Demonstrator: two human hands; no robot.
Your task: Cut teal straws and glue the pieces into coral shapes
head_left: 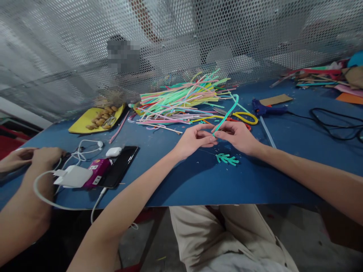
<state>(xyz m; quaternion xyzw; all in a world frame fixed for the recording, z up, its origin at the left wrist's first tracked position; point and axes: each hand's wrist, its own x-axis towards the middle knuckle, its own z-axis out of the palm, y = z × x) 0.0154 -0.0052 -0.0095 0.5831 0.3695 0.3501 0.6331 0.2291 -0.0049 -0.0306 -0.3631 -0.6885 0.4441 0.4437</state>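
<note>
A bent green pipe cleaner (228,114) rises from between my fingertips, its upper end curled over. My right hand (238,136) pinches it near the lower end. My left hand (195,140) meets it there, thumb and fingers closed around the same end. On the table just below my hands lies a small green leafy sprig (227,159) with a thin stem. Behind my right hand are yellow-handled scissors (246,118), and a red handle (239,121) is partly hidden by my fingers.
A heap of pastel pipe cleaners (184,96) lies at the back. At right are a blue glue gun (268,108) with a black cord and a glue stick (268,132). At left are a phone (120,166), a white charger (74,176), and another person's hands (34,156). Peanuts fill a yellow tray (82,120).
</note>
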